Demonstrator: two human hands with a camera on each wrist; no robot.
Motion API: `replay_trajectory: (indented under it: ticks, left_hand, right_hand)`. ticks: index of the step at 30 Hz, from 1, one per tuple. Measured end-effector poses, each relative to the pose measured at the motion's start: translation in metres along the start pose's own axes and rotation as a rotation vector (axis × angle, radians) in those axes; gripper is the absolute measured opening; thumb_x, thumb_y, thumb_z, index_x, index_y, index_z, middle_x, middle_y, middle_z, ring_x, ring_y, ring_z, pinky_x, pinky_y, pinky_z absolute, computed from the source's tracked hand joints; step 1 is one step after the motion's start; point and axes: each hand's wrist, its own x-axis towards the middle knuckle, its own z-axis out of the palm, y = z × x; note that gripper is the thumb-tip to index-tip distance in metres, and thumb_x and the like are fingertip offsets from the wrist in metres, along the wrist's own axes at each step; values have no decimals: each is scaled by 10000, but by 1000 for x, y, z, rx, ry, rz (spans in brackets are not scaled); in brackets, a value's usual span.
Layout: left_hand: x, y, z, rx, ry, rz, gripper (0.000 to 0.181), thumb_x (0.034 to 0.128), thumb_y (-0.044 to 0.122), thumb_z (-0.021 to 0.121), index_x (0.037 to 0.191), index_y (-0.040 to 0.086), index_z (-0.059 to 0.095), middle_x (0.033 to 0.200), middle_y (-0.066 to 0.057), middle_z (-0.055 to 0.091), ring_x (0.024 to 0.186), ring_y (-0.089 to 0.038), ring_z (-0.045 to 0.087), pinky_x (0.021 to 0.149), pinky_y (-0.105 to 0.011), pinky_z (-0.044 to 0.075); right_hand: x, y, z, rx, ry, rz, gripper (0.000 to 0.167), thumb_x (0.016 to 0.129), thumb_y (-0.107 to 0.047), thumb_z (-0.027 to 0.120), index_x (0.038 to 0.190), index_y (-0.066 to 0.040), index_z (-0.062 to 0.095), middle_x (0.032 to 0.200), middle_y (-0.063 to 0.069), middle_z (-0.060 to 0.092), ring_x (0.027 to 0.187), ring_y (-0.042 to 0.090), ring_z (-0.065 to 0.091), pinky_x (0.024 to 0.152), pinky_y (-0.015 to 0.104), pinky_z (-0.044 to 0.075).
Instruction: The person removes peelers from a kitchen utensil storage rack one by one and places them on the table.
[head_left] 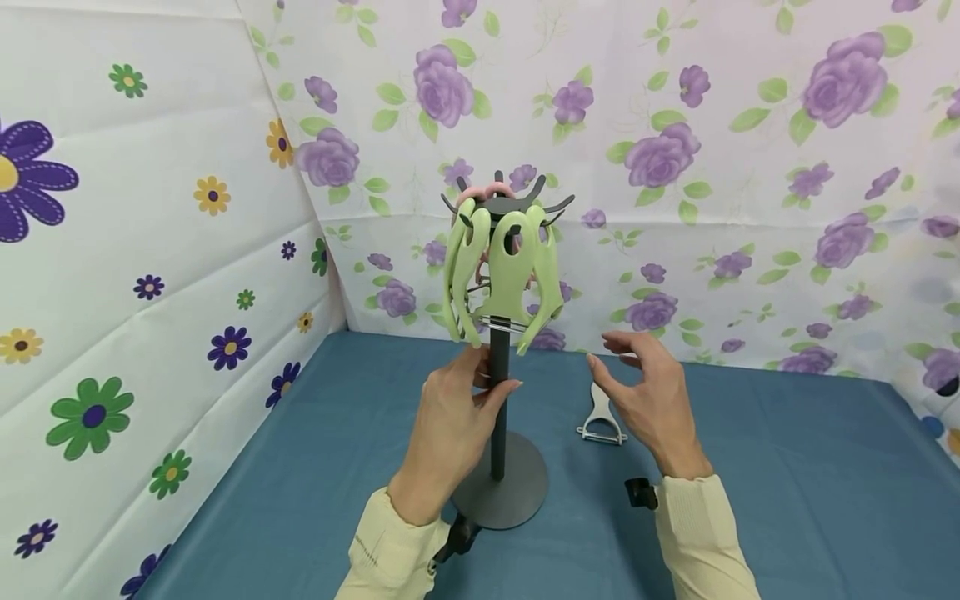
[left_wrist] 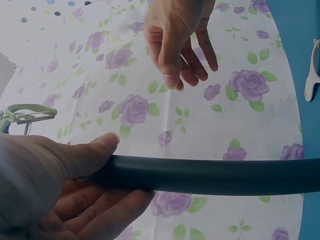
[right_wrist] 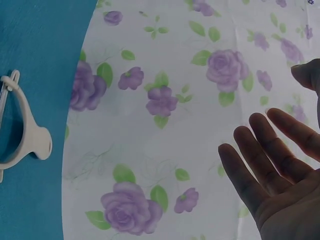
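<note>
My left hand (head_left: 452, 417) grips the dark upright pole (head_left: 498, 446) of a hook stand, thumb on one side and fingers on the other. Several light green peelers (head_left: 512, 265) hang from the hooks at the top of this stand. Behind them, partly hidden, are pink peelers (head_left: 472, 193). Right of the pole, my right hand (head_left: 656, 400) is raised with its fingers loosely bent and nothing in it. A white peeler (head_left: 601, 412) lies on the blue table just beyond that hand, its handle end partly covered in the head view.
The stand's round dark base (head_left: 517, 504) rests on the blue tabletop (head_left: 810, 483). A curtain with purple flowers (head_left: 735, 183) hangs behind the table. Another flowered cloth (head_left: 172, 250) runs along the left side.
</note>
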Motion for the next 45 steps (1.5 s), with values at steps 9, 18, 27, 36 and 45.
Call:
replay_trajectory:
  ticks: [9,18,27,36,45]
  left_hand:
    - [0,0,1,0,6,13,251,918,181,773,1092,49,647,946,-89,717,823,-169,731,699,-239,628]
    - [0,0,1,8,13,10,256,914,185,778,1088,44,654,927,-91,720,805,-168,729,686,-241,628]
    - [1,-1,1,11,14,19,257,915,187,776,1087,44,649,926,-89,715,804,-167,730,684,-233,625]
    - [0,-2,2,20,24,40,255,912,186,779,1085,49,650,930,-89,716,803,-169,735,686,-232,625]
    - [0,-2,2,18,23,38,249,914,183,777,1083,50,653,937,-88,719,807,-169,738,689,-236,627]
  right_hand:
    - [2,-5,-1,-3,13,-37,383,948,-251,751,1281,-82,669,1208,126,682,1111,286,651,969,508,558]
    - [4,-15,-3,10,28,-76,428,922,-228,779,1305,-83,655,1219,118,681,1113,271,659,976,487,559]
    - [5,-27,-6,28,35,-98,446,919,-211,782,1325,-87,644,1241,121,679,1125,276,661,980,489,555]
    - [8,-35,-9,51,58,-150,464,905,-186,792,1337,-106,641,1235,105,683,1117,264,666,980,470,562]
    - [10,-43,-12,64,85,-194,493,879,-139,807,1341,-98,641,1209,110,690,1090,260,671,968,454,568]
